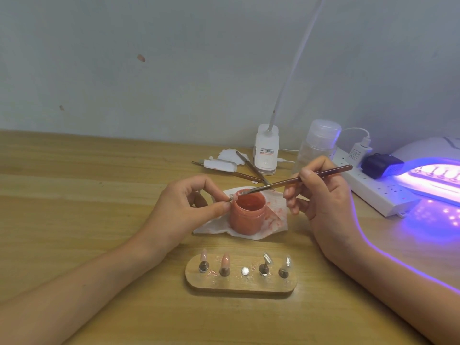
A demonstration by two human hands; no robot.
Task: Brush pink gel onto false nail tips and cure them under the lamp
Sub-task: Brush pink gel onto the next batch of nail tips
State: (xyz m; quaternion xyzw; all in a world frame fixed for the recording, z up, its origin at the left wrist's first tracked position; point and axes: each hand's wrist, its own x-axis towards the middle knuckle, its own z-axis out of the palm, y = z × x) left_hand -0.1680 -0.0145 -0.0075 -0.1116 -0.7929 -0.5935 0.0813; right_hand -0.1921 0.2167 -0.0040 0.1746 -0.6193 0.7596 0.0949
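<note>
Since a false nail tip (pixel 232 196) is judged near-weightless, thin and springy, and slick once gelled, it is best taken by its peg or side edges, never by the coated face.

Nearest, below the left hand (pixel 189 207) and right hand (pixel 321 195), four more tips (pixel 225 260) are carried on a wooden stand (pixel 241 286). Two toward the left are pink and two toward the right are clear. The middle magnet is bare.

Further out, the false nail tip is pinched between left thumb and forefinger, the other fingers loosely curled, and is held at the rim of the open gel jar (pixel 247 212). The brush (pixel 298 180) is gripped pen-style by the right hand, bristles laid at that tip; contact can't be confirmed. The jar is set between the hands on a stained tissue (pixel 273 220).

Beyond the right hand, the curing lamp (pixel 433 175) is lit. A row of items is seen inside, too blurred to identify.
</note>
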